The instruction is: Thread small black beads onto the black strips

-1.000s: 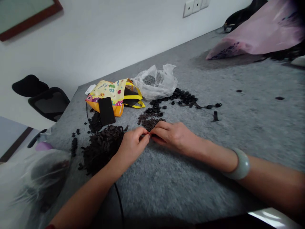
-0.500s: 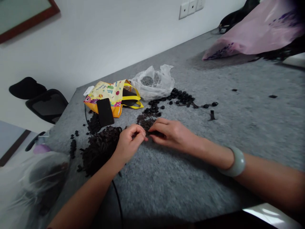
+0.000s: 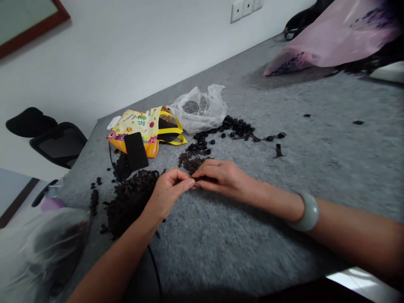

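Note:
My left hand [image 3: 170,189] is closed in a pinch, thumb against the index finger. Its tips touch those of my right hand [image 3: 225,179], which is also pinching. A small dark strip [image 3: 206,179] shows between the right fingers, one end reaching the left fingertips; its details are too small to tell. Just beyond the hands lies a spread of tiny brown pieces [image 3: 188,160]. A heap of dark strips [image 3: 132,198] sits beside my left wrist. Further back are several round black pieces [image 3: 238,126], resembling small discs or rings.
A phone [image 3: 136,151] leans on a colourful yellow bag [image 3: 142,122]. Next to it, a clear plastic bag [image 3: 200,111] holds small grey bits. A pink bag [image 3: 328,42] lies at the back right. A black cable [image 3: 154,265] runs under my left forearm over the grey table [image 3: 252,256].
Both hands have come together, their fingertips now meeting where a small gap showed before. The whole view has shifted slightly.

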`<state>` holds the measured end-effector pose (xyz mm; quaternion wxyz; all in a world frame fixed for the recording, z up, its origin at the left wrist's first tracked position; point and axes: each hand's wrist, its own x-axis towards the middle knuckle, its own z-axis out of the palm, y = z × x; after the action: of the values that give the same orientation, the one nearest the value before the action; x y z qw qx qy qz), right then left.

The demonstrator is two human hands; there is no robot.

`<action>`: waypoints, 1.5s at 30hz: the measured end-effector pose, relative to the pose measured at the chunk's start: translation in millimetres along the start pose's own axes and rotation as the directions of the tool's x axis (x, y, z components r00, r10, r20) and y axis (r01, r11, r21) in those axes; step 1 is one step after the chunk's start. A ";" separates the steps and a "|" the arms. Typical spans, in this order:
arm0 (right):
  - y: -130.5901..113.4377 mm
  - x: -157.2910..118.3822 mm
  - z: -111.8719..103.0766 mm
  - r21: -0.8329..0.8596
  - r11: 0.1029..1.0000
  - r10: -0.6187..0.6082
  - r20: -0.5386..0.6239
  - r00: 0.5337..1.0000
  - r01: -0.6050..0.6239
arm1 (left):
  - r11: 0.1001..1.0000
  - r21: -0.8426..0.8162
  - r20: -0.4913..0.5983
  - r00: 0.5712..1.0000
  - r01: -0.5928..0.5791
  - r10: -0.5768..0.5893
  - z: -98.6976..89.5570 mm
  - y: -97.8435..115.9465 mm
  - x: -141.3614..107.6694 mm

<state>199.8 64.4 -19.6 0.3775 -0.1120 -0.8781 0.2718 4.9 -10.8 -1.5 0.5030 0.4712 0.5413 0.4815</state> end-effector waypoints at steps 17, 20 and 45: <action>-1.0 2.8 5.5 0.138 0.989 -0.037 -0.163 0.986 0.060 | 0.944 -0.312 0.064 0.994 0.105 -0.089 3.9 9.1 -3.7; -0.4 2.4 5.8 0.187 0.982 -0.012 -0.153 0.988 0.041 | 0.945 -0.312 0.077 0.994 0.100 -0.079 3.1 9.4 -4.6; 0.3 5.3 12.5 0.803 0.257 0.580 0.317 0.750 -0.538 | 0.982 0.109 -0.105 0.981 -0.154 0.165 2.2 11.7 -5.1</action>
<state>187.1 61.9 -23.6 0.2777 -0.2166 -0.5131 0.7828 7.7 -14.7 10.5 0.4068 0.5097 0.5529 0.5187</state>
